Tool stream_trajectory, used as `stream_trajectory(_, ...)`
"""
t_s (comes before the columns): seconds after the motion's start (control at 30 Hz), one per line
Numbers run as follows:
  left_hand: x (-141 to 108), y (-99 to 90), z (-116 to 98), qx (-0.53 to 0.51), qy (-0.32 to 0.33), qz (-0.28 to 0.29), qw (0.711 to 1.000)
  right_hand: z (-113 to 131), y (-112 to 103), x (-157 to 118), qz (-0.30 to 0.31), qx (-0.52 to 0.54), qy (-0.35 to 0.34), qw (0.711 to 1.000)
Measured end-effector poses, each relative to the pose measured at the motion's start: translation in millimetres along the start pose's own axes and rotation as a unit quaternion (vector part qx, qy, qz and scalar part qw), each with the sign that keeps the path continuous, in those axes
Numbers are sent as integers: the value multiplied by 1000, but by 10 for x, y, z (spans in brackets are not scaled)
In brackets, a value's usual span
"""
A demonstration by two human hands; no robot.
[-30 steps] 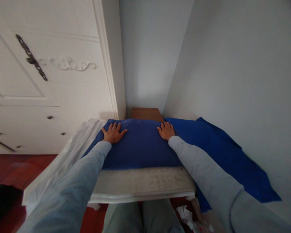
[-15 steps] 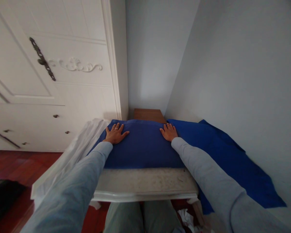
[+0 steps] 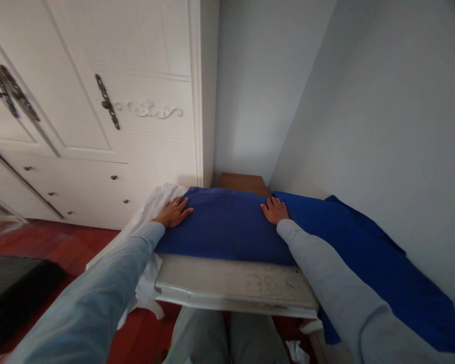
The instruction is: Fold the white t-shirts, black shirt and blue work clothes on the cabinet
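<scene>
A dark blue cloth (image 3: 227, 225), its kind unclear, lies flat over the white table (image 3: 227, 280) in front of me. My left hand (image 3: 173, 212) rests open at the cloth's left edge, fingers spread and a ring on one finger. Over at the cloth's right side, my right hand (image 3: 275, 210) presses down flat with its fingers stretched. Brighter blue fabric (image 3: 349, 242) spreads from beside my right hand toward the lower right and hangs off the table. White cloth (image 3: 163, 194) is bunched along the left, beside my left hand.
A white wardrobe (image 3: 155, 151) with dark handles stands at the left. Grey walls (image 3: 382, 101) meet in a corner behind a brown wooden piece (image 3: 244, 182). A black ridged object (image 3: 18, 283) lies on the red wood floor (image 3: 94, 237). Crumpled white paper or plastic (image 3: 298, 351) lies below the table.
The view has turned left, showing more of the wardrobe. My left hand has slid outward to the dark blue cloth's left edge. My right hand stays at its right side.
</scene>
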State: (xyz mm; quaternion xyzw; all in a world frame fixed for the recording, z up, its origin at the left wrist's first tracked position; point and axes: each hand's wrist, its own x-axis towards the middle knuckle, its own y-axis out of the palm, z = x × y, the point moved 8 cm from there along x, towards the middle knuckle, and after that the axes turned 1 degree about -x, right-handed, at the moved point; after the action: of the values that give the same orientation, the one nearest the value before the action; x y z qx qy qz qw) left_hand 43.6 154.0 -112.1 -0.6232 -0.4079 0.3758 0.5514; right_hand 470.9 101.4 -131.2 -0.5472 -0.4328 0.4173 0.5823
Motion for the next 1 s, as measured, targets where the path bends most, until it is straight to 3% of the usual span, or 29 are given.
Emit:
stream_trajectory(0.17, -135, -202, 27, -41, -2, -59, 997, -4, -2, -6, -12, -4, -3, 1000)
stream_trajectory(0.27, -254, -404, -192, -71, -16, -138, 988, -5, -1, -3, -14, -8, -3, 1000)
stream_trajectory(0.4, -423, -529, -976, -87, 63, -205, 973, 25, -37, -32, -13, -13, -4, 1000)
stream_trajectory(0.5, -505, -326, -1685, -68, 181, -161, 968, 55, -93, -73, -19, -22, -1, 1000)
stream_trajectory(0.57, -496, -95, -1928, -55, 194, -109, 973, 78, -152, -108, -36, -31, 6, 999)
stream_trajectory(0.63, -452, 98, -1972, -55, 160, -80, 982, 158, -228, -163, -62, -36, -3, 997)
stream_trajectory(0.73, -411, 201, -1916, -61, 128, -97, 985, 477, -301, -314, -78, -14, -81, 994)
stream_trajectory(0.9, -419, 207, -1867, -60, 137, -103, 983, 1316, -245, -820, -10, 65, -299, 952)
stream_trajectory(1.0, -447, 217, -1860, -52, 154, -94, 982, 1514, -193, -1108, 28, 85, -347, 934)
